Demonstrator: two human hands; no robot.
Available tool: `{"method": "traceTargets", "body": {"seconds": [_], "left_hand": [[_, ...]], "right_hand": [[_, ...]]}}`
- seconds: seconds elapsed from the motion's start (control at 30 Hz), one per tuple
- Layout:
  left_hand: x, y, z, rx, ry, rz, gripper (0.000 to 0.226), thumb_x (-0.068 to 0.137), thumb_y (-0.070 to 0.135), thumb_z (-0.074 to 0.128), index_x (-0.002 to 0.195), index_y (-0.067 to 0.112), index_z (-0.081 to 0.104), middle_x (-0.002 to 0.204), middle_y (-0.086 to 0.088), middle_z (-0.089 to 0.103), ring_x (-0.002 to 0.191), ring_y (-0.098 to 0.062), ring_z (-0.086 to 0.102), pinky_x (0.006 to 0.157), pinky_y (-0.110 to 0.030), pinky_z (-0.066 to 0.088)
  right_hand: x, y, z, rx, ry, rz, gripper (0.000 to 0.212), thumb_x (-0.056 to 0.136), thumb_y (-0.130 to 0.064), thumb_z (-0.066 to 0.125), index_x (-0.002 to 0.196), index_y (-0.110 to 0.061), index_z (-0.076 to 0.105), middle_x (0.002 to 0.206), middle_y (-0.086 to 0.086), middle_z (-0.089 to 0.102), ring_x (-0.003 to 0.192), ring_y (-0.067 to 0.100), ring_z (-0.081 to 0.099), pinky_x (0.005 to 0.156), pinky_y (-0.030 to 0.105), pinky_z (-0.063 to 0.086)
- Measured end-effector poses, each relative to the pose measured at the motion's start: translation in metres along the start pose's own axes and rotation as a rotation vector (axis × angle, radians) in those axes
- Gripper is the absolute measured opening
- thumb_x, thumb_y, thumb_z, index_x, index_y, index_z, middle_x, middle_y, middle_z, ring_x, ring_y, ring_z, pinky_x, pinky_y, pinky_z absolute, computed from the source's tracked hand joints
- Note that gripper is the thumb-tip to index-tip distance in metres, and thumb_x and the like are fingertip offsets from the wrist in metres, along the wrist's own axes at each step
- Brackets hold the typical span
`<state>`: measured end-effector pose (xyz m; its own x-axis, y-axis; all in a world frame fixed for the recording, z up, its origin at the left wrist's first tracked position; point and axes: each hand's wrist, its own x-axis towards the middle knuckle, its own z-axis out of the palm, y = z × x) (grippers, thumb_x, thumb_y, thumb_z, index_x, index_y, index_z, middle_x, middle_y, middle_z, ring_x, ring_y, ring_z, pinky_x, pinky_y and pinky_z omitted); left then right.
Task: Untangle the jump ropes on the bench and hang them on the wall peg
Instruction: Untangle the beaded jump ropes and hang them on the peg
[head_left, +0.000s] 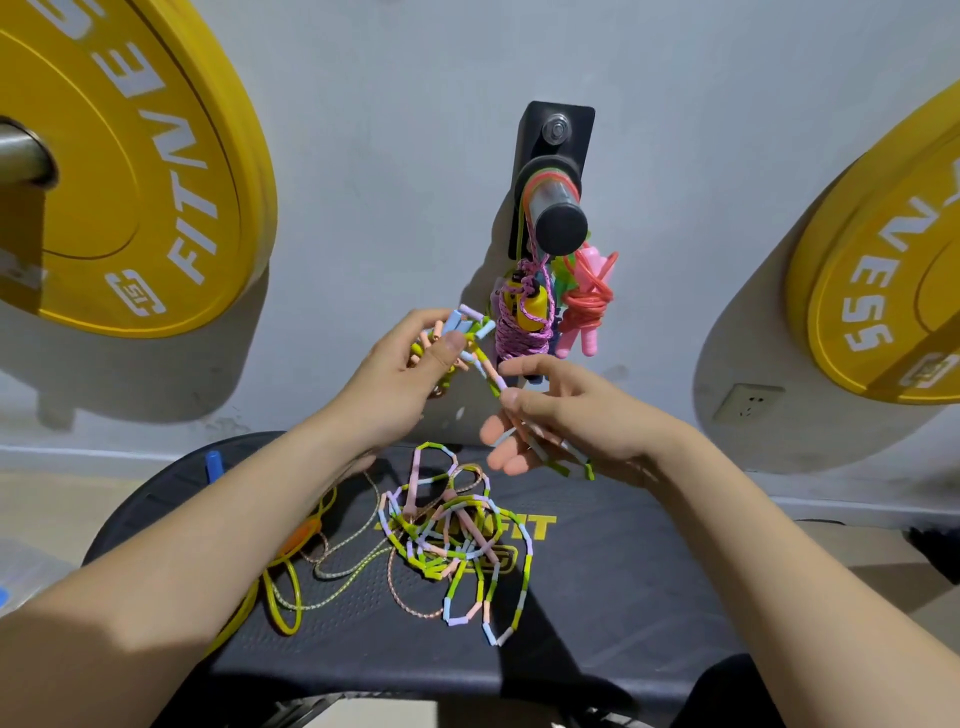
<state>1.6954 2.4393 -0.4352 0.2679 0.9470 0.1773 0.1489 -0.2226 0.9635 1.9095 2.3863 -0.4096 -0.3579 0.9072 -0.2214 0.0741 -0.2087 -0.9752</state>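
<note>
Head view: left hand (410, 364) grips bunched beaded rope (488, 369); right hand (561, 421) pinches its strand.

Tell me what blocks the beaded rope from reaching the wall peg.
Nothing sits between the left hand or right hand and the peg. But the beaded rope they hold trails into a tangle with a braided cord on the bench, and a purple rope hangs on the peg.

left plate (156, 171), right plate (883, 291) cut by edges; yellow rope (289, 630) partly under left forearm (182, 571).
</note>
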Motion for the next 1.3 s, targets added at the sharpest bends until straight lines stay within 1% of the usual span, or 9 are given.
{"method": "traceTargets", "body": {"seconds": [0.1, 0.27, 0.4, 0.6, 0.77, 0.87, 1.0, 1.2, 1.3], "left_hand": [[0.001, -0.003, 0.001, -0.056, 0.017, -0.041, 0.020, 0.100, 0.048, 0.067, 0.115, 0.035, 0.073, 0.077, 0.011, 0.071, 0.058, 0.000, 0.057, 0.053, -0.015, 0.047], [0.005, -0.009, 0.001, 0.045, 0.077, -0.112, 0.033, 0.090, 0.051, 0.078, 0.107, 0.028, 0.062, 0.084, -0.002, 0.072, 0.062, -0.007, 0.063, 0.055, -0.023, 0.048], [0.008, -0.014, 0.007, 0.009, 0.162, -0.138, 0.025, 0.094, 0.037, 0.078, 0.101, 0.023, 0.057, 0.084, -0.001, 0.064, 0.052, -0.002, 0.060, 0.043, -0.014, 0.040], [0.006, -0.007, 0.009, -0.138, 0.066, -0.216, 0.022, 0.094, 0.032, 0.079, 0.114, 0.028, 0.071, 0.092, -0.004, 0.071, 0.073, -0.012, 0.064, 0.067, -0.024, 0.049], [0.007, 0.003, 0.014, -0.545, -0.139, -0.326, 0.022, 0.084, 0.017, 0.061, 0.102, 0.004, 0.064, 0.081, -0.005, 0.041, 0.068, -0.016, 0.023, 0.067, -0.036, 0.011], [0.003, 0.001, 0.016, -0.437, -0.126, -0.252, 0.012, 0.102, 0.007, 0.062, 0.109, 0.003, 0.070, 0.093, -0.007, 0.065, 0.069, -0.008, 0.055, 0.054, -0.020, 0.034], [0.000, -0.004, 0.017, -0.354, -0.111, -0.202, 0.032, 0.097, 0.012, 0.074, 0.127, 0.010, 0.064, 0.101, -0.003, 0.079, 0.083, -0.012, 0.071, 0.066, -0.024, 0.056], [-0.006, 0.000, 0.020, -0.160, -0.129, -0.095, 0.061, 0.086, 0.012, 0.084, 0.137, 0.028, 0.054, 0.098, 0.007, 0.077, 0.076, -0.014, 0.069, 0.062, -0.032, 0.059], [-0.006, 0.002, 0.022, -0.088, -0.161, -0.027, 0.051, 0.085, 0.011, 0.080, 0.130, 0.031, 0.065, 0.102, 0.006, 0.078, 0.077, -0.016, 0.066, 0.065, -0.034, 0.059]], "right_hand": [[-0.002, -0.004, 0.004, 0.054, 0.030, -0.018, 0.029, 0.111, -0.006, 0.047, 0.134, -0.019, 0.037, 0.096, 0.030, 0.075, 0.089, 0.049, 0.077, 0.071, 0.045, 0.065], [0.000, -0.013, 0.006, 0.155, -0.005, -0.135, 0.021, 0.091, -0.012, 0.054, 0.097, -0.008, 0.074, 0.101, 0.034, 0.074, 0.089, 0.048, 0.076, 0.069, 0.041, 0.062], [0.000, -0.013, 0.001, 0.240, -0.051, -0.230, 0.035, 0.095, -0.015, 0.056, 0.125, -0.005, 0.069, 0.124, 0.026, 0.073, 0.108, 0.044, 0.075, 0.080, 0.044, 0.064], [0.004, -0.007, 0.003, -0.378, 0.357, -0.533, 0.021, 0.106, -0.015, 0.064, 0.095, 0.001, 0.072, 0.074, 0.017, 0.061, 0.066, 0.006, 0.057, 0.064, 0.015, 0.045], [0.007, -0.005, 0.006, -0.653, 0.476, -0.527, 0.041, 0.107, -0.024, 0.054, 0.068, -0.023, 0.042, 0.064, -0.013, 0.039, 0.058, 0.006, 0.038, 0.056, 0.021, 0.032], [0.011, -0.003, 0.007, -0.563, 0.519, -0.538, 0.012, 0.105, -0.016, 0.052, 0.095, -0.023, 0.051, 0.071, -0.002, 0.062, 0.064, 0.016, 0.056, 0.059, 0.025, 0.045], [0.016, -0.005, 0.004, -0.182, 0.528, -0.447, 0.020, 0.099, 0.002, 0.046, 0.116, -0.007, 0.049, 0.081, 0.017, 0.071, 0.061, 0.014, 0.063, 0.053, 0.021, 0.046], [0.015, -0.011, 0.012, 0.108, 0.499, -0.316, 0.032, 0.095, 0.003, 0.038, 0.069, -0.011, 0.049, 0.066, 0.010, 0.060, 0.055, 0.020, 0.042, 0.050, 0.028, 0.031], [0.016, -0.016, 0.018, 0.224, 0.448, -0.223, 0.041, 0.108, -0.028, 0.036, 0.073, -0.016, 0.053, 0.065, 0.011, 0.060, 0.055, 0.020, 0.043, 0.054, 0.029, 0.033]]}}
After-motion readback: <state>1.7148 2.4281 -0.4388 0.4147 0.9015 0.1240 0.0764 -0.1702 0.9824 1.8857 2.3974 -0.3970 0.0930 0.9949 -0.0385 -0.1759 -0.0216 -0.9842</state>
